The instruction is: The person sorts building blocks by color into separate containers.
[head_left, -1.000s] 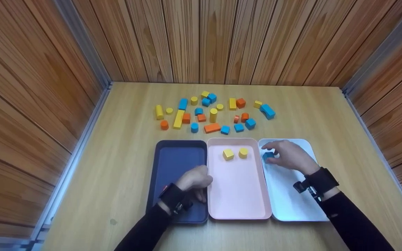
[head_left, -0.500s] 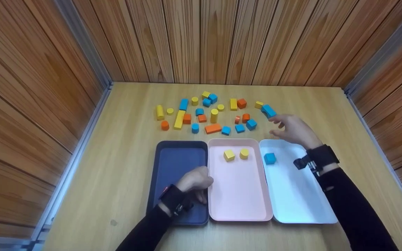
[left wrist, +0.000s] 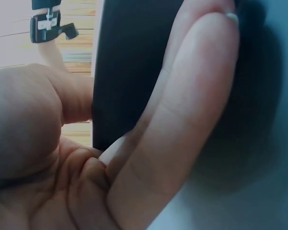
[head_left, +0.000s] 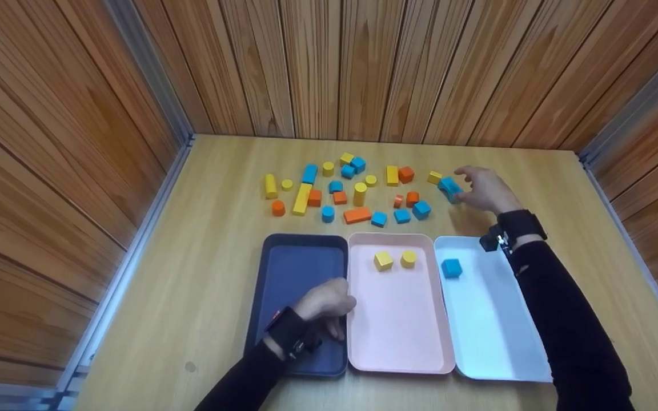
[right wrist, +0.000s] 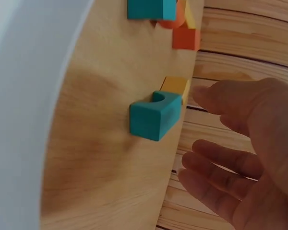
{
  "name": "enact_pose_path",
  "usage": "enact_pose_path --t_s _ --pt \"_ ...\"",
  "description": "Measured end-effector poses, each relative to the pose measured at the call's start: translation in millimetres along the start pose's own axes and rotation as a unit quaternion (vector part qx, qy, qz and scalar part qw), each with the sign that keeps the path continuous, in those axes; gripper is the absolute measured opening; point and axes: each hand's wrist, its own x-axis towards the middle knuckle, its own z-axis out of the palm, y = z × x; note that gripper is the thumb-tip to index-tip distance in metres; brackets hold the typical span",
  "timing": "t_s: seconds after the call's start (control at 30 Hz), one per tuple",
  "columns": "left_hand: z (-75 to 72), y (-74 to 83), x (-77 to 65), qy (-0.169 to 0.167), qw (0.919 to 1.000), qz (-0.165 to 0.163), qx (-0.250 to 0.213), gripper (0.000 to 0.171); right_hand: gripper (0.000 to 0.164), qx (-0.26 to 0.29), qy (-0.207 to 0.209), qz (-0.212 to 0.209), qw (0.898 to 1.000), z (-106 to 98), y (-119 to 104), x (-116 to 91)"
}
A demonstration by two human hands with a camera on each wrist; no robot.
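Observation:
My right hand (head_left: 488,189) is spread beside a blue arch-shaped block (head_left: 449,187) at the right end of the scattered blocks. In the right wrist view, thumb and fingers stand apart from this arch block (right wrist: 152,117), with nothing between them. A small yellow block (right wrist: 175,86) lies against its far side. My left hand (head_left: 326,302) is at the right wall of the dark blue tray (head_left: 257,297). The left wrist view shows thumb and fingers on either side of the dark tray's wall (left wrist: 127,72), gripping it.
A pink tray (head_left: 400,325) holds a yellow cube (head_left: 383,261) and a yellow cylinder (head_left: 409,259). Beside it, a white tray (head_left: 494,342) holds a blue block (head_left: 452,268). Several yellow, orange and blue blocks, including an orange bar (head_left: 357,215), lie behind the trays. Wooden walls surround the table.
My right hand has left the blue block in the white tray and moved forward to the blue arch block. My left hand has stayed at the dark tray. The head view has shifted slightly.

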Motion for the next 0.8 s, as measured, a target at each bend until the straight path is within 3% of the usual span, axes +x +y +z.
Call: enact_pose_path --t_s 0.23,0.4,0.8 --pt "0.3 0.3 -0.3 0.003 1.0000 -0.003 -0.003 0.018 0.068 0.009 -0.043 0.037 0.998 3.1 6.4 24.9" --pt "-1.1 -1.1 -0.5 0.010 0.9999 0.012 0.001 0.024 0.069 0.015 -0.066 0.058 0.996 8.0 3.8 36.9" --pt "-0.7 0.2 1.4 0.010 0.9999 -0.005 0.008 0.018 0.057 0.013 -0.074 0.079 0.994 15.7 -0.6 49.4"
